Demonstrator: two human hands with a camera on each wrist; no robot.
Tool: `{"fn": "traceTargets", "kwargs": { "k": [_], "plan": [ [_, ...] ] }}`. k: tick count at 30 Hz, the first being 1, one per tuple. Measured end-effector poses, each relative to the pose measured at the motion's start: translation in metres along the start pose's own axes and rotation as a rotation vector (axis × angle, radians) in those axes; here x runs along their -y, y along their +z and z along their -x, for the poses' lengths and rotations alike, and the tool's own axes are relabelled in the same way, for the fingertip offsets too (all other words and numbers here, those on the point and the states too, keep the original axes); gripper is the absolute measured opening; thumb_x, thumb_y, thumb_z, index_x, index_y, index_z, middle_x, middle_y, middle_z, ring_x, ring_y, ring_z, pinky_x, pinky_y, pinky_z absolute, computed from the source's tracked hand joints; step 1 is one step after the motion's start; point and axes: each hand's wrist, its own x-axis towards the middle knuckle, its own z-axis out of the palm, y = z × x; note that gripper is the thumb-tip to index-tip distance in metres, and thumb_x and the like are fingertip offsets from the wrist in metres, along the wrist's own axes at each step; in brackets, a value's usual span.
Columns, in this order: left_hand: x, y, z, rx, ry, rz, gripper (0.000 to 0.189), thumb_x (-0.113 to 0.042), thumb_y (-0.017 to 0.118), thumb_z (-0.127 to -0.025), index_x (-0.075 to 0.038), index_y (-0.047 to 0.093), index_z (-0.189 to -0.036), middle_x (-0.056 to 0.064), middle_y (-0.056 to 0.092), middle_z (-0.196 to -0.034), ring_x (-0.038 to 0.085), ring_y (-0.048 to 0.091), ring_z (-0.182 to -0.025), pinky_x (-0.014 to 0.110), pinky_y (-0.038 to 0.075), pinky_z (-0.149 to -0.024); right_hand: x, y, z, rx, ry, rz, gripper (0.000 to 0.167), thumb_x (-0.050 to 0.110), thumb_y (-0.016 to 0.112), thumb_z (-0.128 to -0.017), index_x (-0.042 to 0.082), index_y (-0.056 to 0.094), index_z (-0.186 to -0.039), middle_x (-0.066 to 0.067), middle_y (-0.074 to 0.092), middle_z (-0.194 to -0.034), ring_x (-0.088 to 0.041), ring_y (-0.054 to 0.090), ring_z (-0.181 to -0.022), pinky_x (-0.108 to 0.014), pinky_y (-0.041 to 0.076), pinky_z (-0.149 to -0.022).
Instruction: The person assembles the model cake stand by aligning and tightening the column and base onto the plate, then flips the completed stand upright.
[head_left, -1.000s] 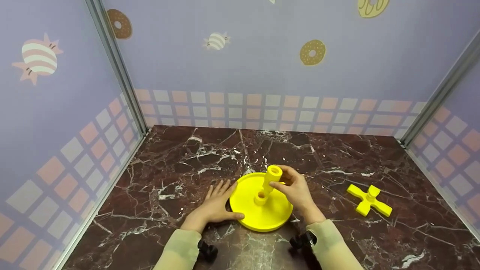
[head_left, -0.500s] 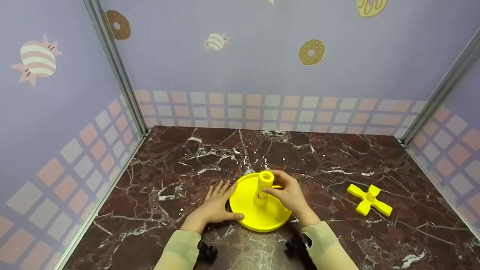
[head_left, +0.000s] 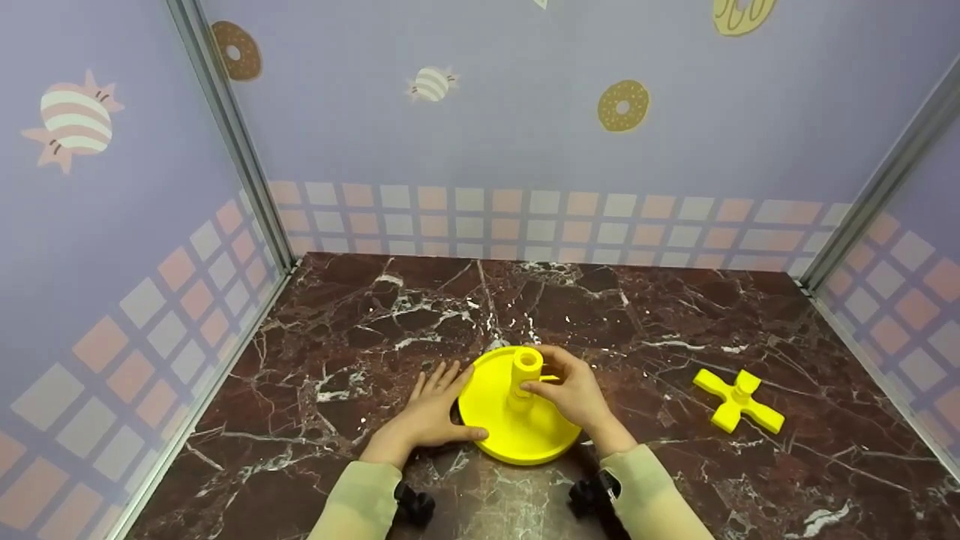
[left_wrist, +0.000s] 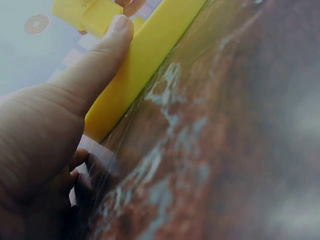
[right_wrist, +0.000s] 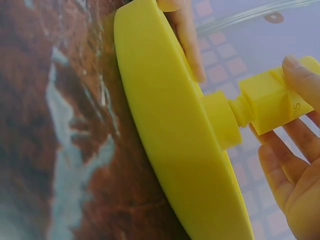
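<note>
A round yellow dish (head_left: 480, 405) with a raised rim lies on the table, and a short socket (right_wrist: 220, 120) rises from its middle. My right hand (head_left: 577, 394) pinches a yellow post (right_wrist: 270, 97) between thumb and fingers. The post stands nearly upright over the socket, its narrow threaded end (right_wrist: 242, 111) at the socket's mouth with part of the thread showing in the right wrist view. My left hand (head_left: 435, 412) rests on the dish's left side with fingers spread straight. Its thumb (left_wrist: 107, 55) lies along the rim in the left wrist view.
To the right on the dark marbled table (head_left: 360, 300) lies a yellow cross-shaped piece (head_left: 740, 400) with a small stub in its centre. Patterned walls (head_left: 525, 135) close off the back and both sides.
My right hand has brought the post left and down, from tilted beside the socket to nearly upright over it. The left hand and the dish have hardly moved.
</note>
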Motion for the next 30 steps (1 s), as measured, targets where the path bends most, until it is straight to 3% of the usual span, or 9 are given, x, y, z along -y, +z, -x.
{"fn": "traceTargets", "kwargs": {
  "k": [7,14,19,30],
  "plan": [
    [-0.0001,-0.0002,0.0,-0.001,0.001,0.006,0.114,-0.067,0.076,-0.081,-0.016,0.02,-0.166,0.02,0.014,-0.172,0.043,0.008,-0.161,0.065,-0.001,-0.129,-0.0024,0.0005,0.0004,0.022,0.002,0.015,0.052,0.005,0.083,-0.083,0.001,0.065,-0.132,-0.021,0.071,-0.126,-0.036,0.071,-0.112,-0.033,0.061,-0.096],
    [0.0004,0.0005,-0.0001,-0.006,0.001,0.007,0.114,-0.068,0.075,-0.081,-0.016,0.021,-0.166,0.019,0.015,-0.173,0.042,0.007,-0.161,0.065,-0.001,-0.129,-0.0023,-0.0045,-0.0001,0.083,0.033,0.019,0.052,0.007,0.081,-0.087,-0.001,0.062,-0.134,-0.025,0.07,-0.126,-0.039,0.07,-0.113,-0.051,0.057,-0.102],
    [0.0016,0.0012,-0.0002,-0.007,-0.001,0.001,0.115,-0.069,0.075,-0.08,-0.016,0.02,-0.166,0.019,0.015,-0.173,0.043,0.008,-0.161,0.065,-0.001,-0.129,-0.0011,-0.0078,-0.0004,0.135,0.046,0.004,0.054,0.003,0.079,-0.087,-0.003,0.059,-0.137,-0.028,0.068,-0.129,-0.043,0.068,-0.116,-0.056,0.054,-0.106],
    [0.0011,0.0003,-0.0004,-0.007,-0.003,0.002,0.114,-0.069,0.075,-0.08,-0.016,0.021,-0.166,0.02,0.015,-0.172,0.043,0.008,-0.161,0.065,-0.001,-0.129,-0.002,-0.0021,0.0001,0.048,0.021,0.051,0.049,0.005,0.085,-0.082,0.0,0.063,-0.125,-0.022,0.07,-0.122,-0.04,0.068,-0.11,-0.054,0.057,-0.1]
  ]
}}
